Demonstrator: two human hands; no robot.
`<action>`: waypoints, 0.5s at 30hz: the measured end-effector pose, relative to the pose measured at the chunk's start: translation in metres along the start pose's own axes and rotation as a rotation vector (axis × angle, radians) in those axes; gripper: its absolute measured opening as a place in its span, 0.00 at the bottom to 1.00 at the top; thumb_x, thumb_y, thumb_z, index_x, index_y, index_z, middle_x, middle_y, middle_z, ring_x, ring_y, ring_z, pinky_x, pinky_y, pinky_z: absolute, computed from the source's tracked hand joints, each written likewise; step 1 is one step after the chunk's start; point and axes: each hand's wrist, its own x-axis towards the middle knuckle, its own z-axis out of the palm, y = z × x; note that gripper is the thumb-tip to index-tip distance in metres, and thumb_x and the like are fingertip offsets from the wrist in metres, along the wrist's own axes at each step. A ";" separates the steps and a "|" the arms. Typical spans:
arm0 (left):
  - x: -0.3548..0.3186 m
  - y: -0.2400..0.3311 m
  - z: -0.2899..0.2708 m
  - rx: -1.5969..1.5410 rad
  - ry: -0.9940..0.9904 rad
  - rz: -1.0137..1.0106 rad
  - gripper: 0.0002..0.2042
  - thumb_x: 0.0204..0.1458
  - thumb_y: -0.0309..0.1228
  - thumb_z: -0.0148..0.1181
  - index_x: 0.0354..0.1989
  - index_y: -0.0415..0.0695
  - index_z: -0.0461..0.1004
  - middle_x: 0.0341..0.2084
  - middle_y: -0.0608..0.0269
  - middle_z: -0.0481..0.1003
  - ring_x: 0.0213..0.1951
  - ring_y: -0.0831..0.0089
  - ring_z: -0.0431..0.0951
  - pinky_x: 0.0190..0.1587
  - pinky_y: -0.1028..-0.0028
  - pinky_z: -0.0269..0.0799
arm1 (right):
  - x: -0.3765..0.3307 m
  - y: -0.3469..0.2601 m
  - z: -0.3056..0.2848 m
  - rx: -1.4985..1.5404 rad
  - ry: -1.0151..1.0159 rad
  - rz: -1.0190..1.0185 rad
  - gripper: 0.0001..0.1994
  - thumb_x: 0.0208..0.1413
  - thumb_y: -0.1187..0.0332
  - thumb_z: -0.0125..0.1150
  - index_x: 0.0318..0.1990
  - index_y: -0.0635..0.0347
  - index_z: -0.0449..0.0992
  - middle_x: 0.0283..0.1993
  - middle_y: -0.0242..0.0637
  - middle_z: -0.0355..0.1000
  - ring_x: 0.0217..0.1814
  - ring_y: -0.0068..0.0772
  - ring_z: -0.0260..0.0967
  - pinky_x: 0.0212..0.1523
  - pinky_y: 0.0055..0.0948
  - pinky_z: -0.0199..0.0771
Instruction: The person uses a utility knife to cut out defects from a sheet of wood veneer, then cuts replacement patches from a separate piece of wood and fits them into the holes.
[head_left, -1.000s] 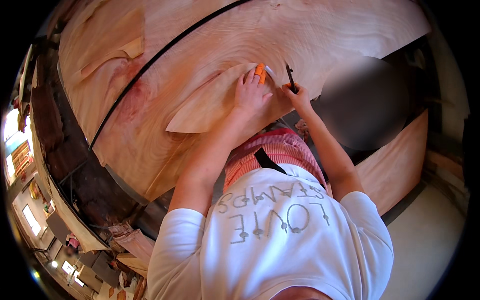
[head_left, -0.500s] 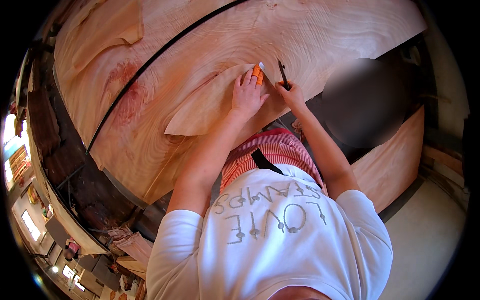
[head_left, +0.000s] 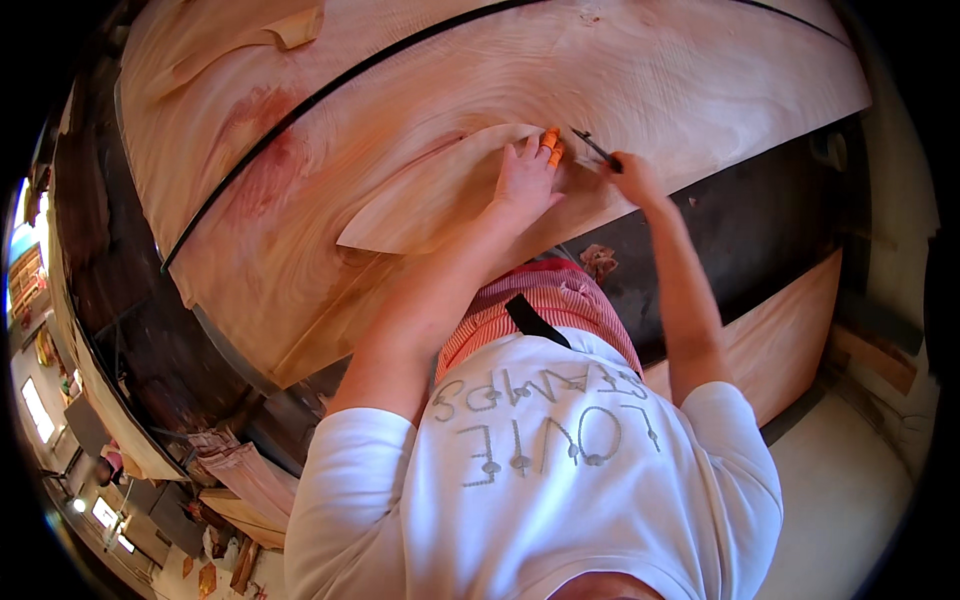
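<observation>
**On the veneer sheet: two hands at a curved patch**

On the pale wood, left hand (head_left: 525, 182) spread flat, fingers open, pressing down on a curved veneer piece (head_left: 440, 195); orange-tipped fingertips (head_left: 551, 140) at its upper edge. Just beside, right hand (head_left: 632, 178) closed around a thin dark blade tool (head_left: 594, 146), tip touching the big veneer sheet (head_left: 620, 70). Across the sheet, a long dark seam (head_left: 330, 95). Below the sheet, dark workbench edge (head_left: 740, 230).
</observation>
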 end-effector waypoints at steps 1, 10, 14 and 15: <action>0.000 0.000 0.000 0.004 0.008 -0.001 0.35 0.39 0.56 0.54 0.53 0.47 0.62 0.50 0.64 0.61 0.55 0.66 0.53 0.45 0.62 0.57 | 0.004 0.012 -0.019 -0.021 -0.072 -0.068 0.12 0.46 0.61 0.55 0.30 0.62 0.73 0.25 0.46 0.70 0.28 0.42 0.68 0.30 0.35 0.65; -0.066 -0.042 0.033 -0.391 0.412 -0.150 0.26 0.41 0.41 0.56 0.50 0.43 0.65 0.53 0.56 0.59 0.57 0.60 0.55 0.57 0.60 0.50 | -0.017 -0.070 -0.012 0.677 -0.253 0.120 0.13 0.47 0.59 0.59 0.38 0.53 0.75 0.20 0.19 0.59 0.17 0.11 0.48 0.16 0.14 0.45; -0.092 -0.056 0.028 -0.350 0.378 -0.237 0.26 0.41 0.39 0.57 0.49 0.39 0.65 0.52 0.53 0.60 0.58 0.59 0.54 0.58 0.59 0.48 | 0.009 -0.119 0.051 0.900 -0.166 -0.019 0.10 0.49 0.65 0.57 0.33 0.64 0.73 0.26 0.30 0.72 0.26 0.19 0.65 0.27 0.19 0.61; -0.095 -0.057 0.029 -0.343 0.378 -0.257 0.26 0.41 0.38 0.57 0.49 0.39 0.64 0.52 0.54 0.60 0.58 0.60 0.54 0.58 0.60 0.48 | 0.012 -0.138 0.053 0.850 -0.180 0.001 0.10 0.48 0.66 0.58 0.32 0.64 0.73 0.24 0.32 0.72 0.25 0.19 0.65 0.26 0.19 0.62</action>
